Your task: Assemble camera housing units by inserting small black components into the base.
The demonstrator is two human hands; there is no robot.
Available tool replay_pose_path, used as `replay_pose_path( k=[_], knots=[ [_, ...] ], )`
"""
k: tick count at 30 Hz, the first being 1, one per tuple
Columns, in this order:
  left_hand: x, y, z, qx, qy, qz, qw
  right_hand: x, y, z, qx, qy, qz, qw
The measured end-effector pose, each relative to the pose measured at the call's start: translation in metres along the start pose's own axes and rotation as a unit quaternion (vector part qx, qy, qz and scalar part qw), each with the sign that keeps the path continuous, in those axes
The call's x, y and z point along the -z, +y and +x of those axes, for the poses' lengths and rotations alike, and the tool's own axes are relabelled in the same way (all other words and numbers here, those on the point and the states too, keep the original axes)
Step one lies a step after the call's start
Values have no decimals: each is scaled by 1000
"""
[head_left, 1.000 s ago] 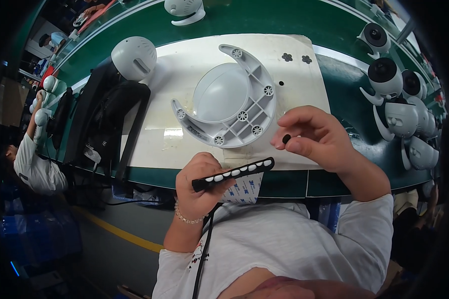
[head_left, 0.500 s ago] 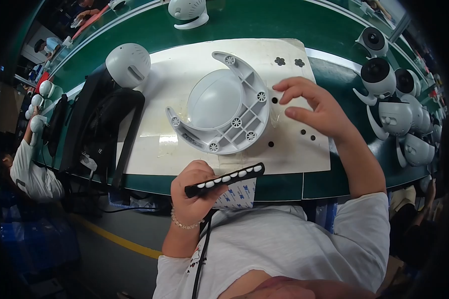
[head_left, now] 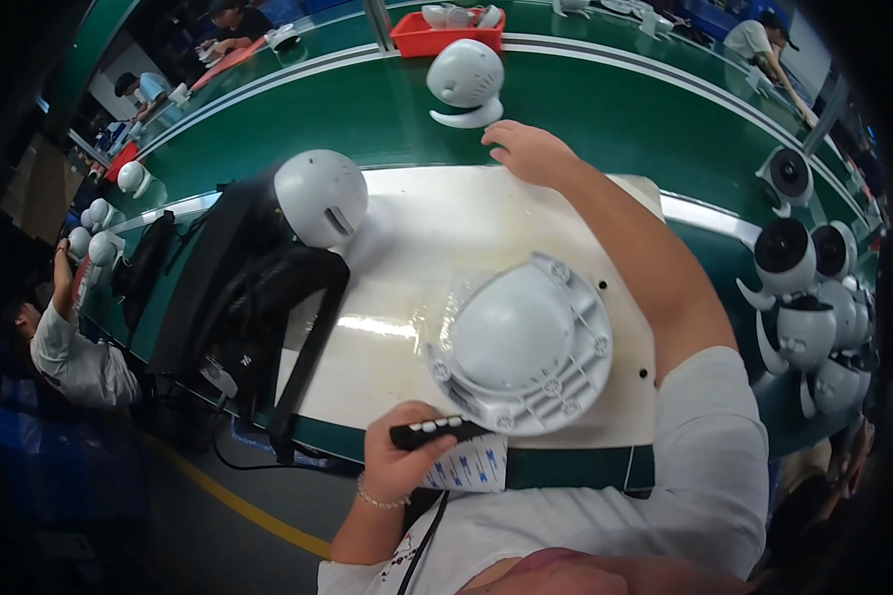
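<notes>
My left hand [head_left: 399,451] grips a black strip [head_left: 433,428] with a row of white oval pads along its side, near the table's front edge. Right of this hand, a white rounded housing [head_left: 511,337] lies with its ribbed crescent base facing up. The strip's far end reaches the rim of the base. A white sheet with blue print [head_left: 478,466] shows below the strip; whether my hand holds it too, I cannot tell. My right hand [head_left: 531,154] stretches far forward with its fingers apart, just below a white round-headed device [head_left: 466,79] on a curved foot.
A pale work mat [head_left: 387,367] carries small black dots [head_left: 643,374]. Black equipment [head_left: 238,297] and another white device [head_left: 322,198] stand at left. Several white devices with black faces [head_left: 786,250] crowd the right side. A red bin [head_left: 446,38] sits beyond; people work farther off.
My right hand has gone from beside the housing to far forward, near the standing device. The view has shifted, and the housing appears lower and farther right. My left hand keeps the strip.
</notes>
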State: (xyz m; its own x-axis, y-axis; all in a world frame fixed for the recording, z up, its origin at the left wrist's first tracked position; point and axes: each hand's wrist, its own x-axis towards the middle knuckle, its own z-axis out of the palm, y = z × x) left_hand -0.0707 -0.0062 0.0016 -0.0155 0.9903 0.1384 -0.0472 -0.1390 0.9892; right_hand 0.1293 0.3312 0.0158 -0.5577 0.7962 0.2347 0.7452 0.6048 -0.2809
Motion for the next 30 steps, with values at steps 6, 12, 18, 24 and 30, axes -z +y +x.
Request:
replay_pose_path(
  k=[6,12,18,24,30],
  knots=[
    [6,3,2,32,-27,10,999,-26,-7,65,-90,-1,-99,991],
    [7,1,4,12,-37,26,999,11,20,33,-123,104,-256,953],
    [12,-6,-5,-57,-44,-21,997,62,25,-132,-36,169,-240,955],
    [1,0,-16,-53,-50,-95,993,59,1,-271,-93,116,-303,941],
    [-25,14,-31,-42,-6,-172,984,82,-37,-299,-160,42,-253,953]
  ],
)
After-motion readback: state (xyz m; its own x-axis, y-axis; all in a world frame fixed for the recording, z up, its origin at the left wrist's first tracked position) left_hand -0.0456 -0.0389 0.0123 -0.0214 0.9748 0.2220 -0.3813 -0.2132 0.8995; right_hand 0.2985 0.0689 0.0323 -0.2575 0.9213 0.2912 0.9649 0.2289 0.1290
